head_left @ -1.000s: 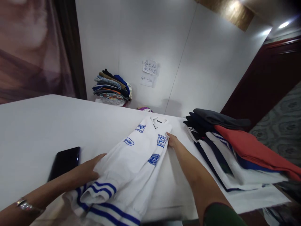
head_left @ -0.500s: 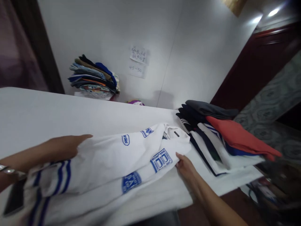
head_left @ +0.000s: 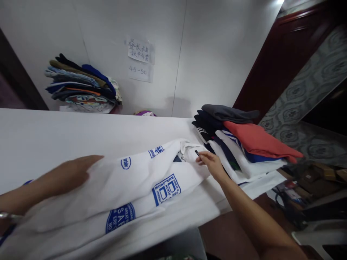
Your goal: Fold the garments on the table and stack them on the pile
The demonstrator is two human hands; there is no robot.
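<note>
A white jacket with blue printed patches lies folded lengthwise across the table, its collar to the right and a black label inside the neck. My right hand is at the collar, fingers pinched together on the fabric beside the label. Along the jacket's far side, my left hand is closed at the cloth, with its forefinger stretched along the edge. Part of that hand's fingers is hidden. The jacket's lower end runs out of view at the bottom left.
Right of the jacket, folded clothes are stacked on the white table, a coral one near the top. Another clothes pile stands beyond the table's far edge. Handwritten paper signs hang on the wall. Boxes sit at lower right.
My right hand has moved from the jacket's near edge up to its collar. My left hand stays at the far side. The view has swung to the right.
</note>
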